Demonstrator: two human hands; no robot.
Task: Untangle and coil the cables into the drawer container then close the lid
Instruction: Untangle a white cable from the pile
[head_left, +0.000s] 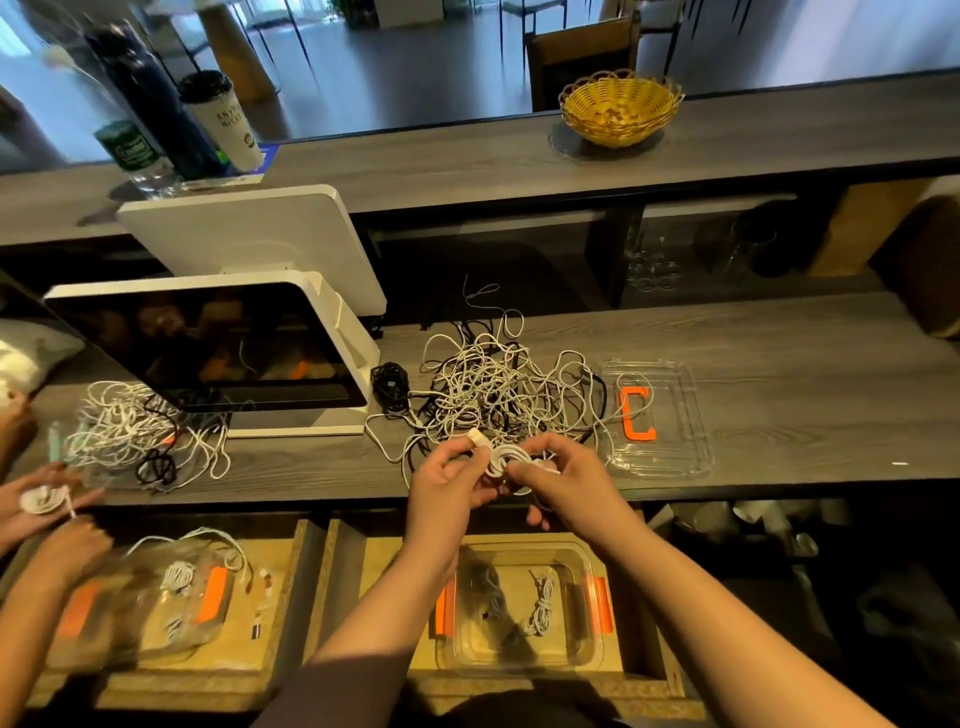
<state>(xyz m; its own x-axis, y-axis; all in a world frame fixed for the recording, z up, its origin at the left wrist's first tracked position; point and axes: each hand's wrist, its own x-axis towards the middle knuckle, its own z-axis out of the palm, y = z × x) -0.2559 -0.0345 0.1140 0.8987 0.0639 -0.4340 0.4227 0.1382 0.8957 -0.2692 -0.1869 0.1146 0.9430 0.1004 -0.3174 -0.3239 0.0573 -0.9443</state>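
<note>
White cable coil (506, 461) gripped between both hands.

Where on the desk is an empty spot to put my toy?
Bare wood lies right of the clear lid, to the desk end. The middle is crowded by the cable tangle; the monitor and more cables fill the left.

Yellow wicker basket (620, 106) on the upper counter (467, 156), well apart from a dark bottle (150, 98) and white cup (223, 122) at its left end. White point-of-sale terminal (218, 348) lower down, left, screen dark.
</note>
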